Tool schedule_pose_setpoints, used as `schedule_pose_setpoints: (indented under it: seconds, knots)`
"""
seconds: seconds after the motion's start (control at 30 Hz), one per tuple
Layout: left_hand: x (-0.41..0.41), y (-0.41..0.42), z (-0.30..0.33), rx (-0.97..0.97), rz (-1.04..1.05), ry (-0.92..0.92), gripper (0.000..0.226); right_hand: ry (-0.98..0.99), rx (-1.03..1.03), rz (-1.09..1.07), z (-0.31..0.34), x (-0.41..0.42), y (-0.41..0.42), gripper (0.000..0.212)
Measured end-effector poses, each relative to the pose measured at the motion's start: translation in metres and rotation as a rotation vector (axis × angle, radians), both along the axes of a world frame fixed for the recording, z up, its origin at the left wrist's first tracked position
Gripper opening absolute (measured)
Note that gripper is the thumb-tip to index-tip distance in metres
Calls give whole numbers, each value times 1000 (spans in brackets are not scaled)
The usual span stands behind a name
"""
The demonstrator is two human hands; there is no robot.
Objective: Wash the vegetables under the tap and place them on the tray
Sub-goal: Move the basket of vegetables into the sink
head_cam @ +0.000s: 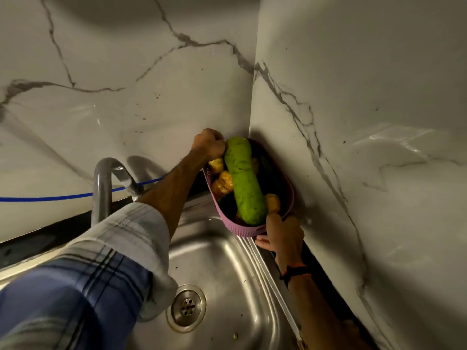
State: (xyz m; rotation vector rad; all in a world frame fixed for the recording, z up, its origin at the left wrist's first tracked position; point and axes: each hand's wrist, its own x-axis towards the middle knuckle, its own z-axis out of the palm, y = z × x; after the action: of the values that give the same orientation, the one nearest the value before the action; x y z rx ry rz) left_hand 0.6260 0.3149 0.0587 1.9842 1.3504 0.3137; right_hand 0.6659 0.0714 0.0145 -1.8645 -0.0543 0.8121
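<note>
Both hands grip the pink basket (249, 227) of vegetables in the far right corner, left hand (209, 144) at its far end, right hand (284, 233) at its near end, likely to lift it toward the sink (227, 274)

White marble walls (126, 72) with grey veins meet in a corner. A blue cord (63, 197) runs along the back wall. The light is dim and warm.

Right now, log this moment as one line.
left hand grips basket far end | right hand grips near end | basket at sink corner | gourd, potatoes inside | tap dry
</note>
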Motion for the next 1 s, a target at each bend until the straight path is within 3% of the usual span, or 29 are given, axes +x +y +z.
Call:
schedule_pose_setpoints:
  seconds: [0.33,0.5,0.63,0.8,0.87,1.0]
  knots:
    - [13,18,-9,-97,-67,54,42,9,99,-55,-1,0,-2,6]
    - [1,8,-3,-130,-57,58,40,11,80,-47,1,1,-3,12]
    - [-22,-8,-2,-183,85,10,43,86,85,-12,11,9,-8,35]
    - [-72,-43,-12,-262,349,-109,54,59,64,169,18,16,-21,18]
    - [-93,-58,-15,-314,405,-175,48,19,55,261,23,19,-28,12]
    - [-142,-92,-27,-465,554,-379,32,-122,7,449,24,16,-32,21]
